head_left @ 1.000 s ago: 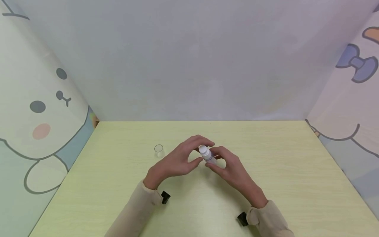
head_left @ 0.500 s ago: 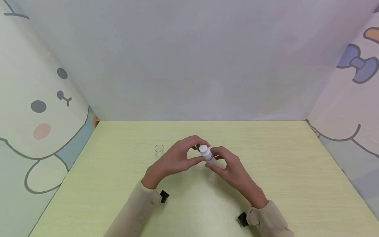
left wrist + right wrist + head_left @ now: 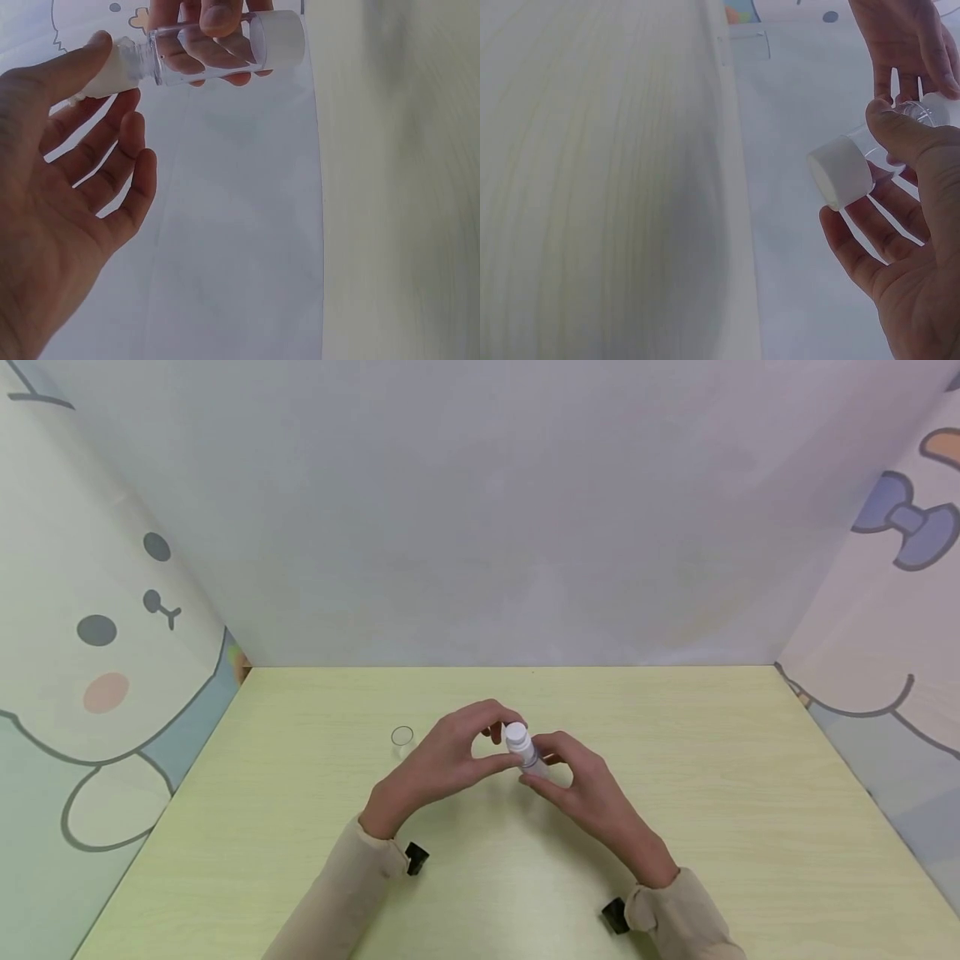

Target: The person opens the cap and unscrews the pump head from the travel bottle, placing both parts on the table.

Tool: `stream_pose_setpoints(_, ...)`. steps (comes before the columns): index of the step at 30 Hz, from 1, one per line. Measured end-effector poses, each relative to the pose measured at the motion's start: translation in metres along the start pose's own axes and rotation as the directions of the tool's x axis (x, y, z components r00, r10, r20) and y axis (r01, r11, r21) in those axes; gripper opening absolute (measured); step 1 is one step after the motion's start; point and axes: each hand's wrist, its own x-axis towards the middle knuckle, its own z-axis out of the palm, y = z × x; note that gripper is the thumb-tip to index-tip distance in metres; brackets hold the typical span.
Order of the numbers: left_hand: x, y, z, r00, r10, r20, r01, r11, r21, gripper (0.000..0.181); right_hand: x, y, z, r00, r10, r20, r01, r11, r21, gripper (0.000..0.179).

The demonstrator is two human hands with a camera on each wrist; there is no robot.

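A small clear bottle with a white base (image 3: 286,41) is held up above the table, tilted, by the person's right hand (image 3: 588,781). The right thumb and fingers grip its transparent body (image 3: 169,56) from either side. At the bottle's top, the left hand (image 3: 442,764) pinches the white cap (image 3: 112,77) between thumb and index finger. Its other fingers are loosely curled beside the cap. In the left wrist view, the clear neck (image 3: 142,60) shows between cap and body. The right wrist view shows the base (image 3: 841,172) near the right fingers, with the cap partly cut off.
An open clear glass (image 3: 402,742) stands on the pale wooden table (image 3: 315,718), left of the left hand. A grey-white wall (image 3: 487,527) rises along the far edge, with cartoon-printed panels on both sides. Small black devices (image 3: 417,857) sit at the wrists.
The left hand's fingers have drawn in from around the bottle's top, and thumb and index finger now pinch the cap. The right hand stays nearly still with the bottle.
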Motion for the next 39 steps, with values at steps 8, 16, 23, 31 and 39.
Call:
stream_pose_setpoints(8,0.001,0.000,0.000,0.999,-0.047,-0.012,0.047,0.999,-0.001,0.033,0.000,0.002,0.000,1.000,-0.002,-0.002,0.002,1.000,-0.015,0.047)
stream_pose_setpoints(16,0.002,-0.001,-0.001,0.991,-0.131,-0.033,0.132,0.991,0.026,0.047,0.000,0.003,-0.002,1.000,0.006,-0.005,-0.006,1.000,-0.016,0.047)
stream_pose_setpoints(23,0.003,-0.006,-0.001,0.982,-0.171,-0.080,0.176,0.982,0.062,0.042,-0.001,0.004,-0.003,1.000,0.022,-0.007,-0.022,1.000,-0.017,0.047)
stream_pose_setpoints(31,0.000,-0.012,0.000,0.955,-0.279,-0.097,0.293,0.935,0.198,0.034,0.001,0.003,-0.002,0.999,0.033,-0.006,-0.033,0.999,-0.014,0.048)
stream_pose_setpoints(39,-0.003,-0.026,0.012,0.928,-0.355,-0.109,0.370,0.851,0.374,0.032,0.001,0.002,-0.002,0.999,0.036,-0.003,-0.036,0.999,0.005,0.048)
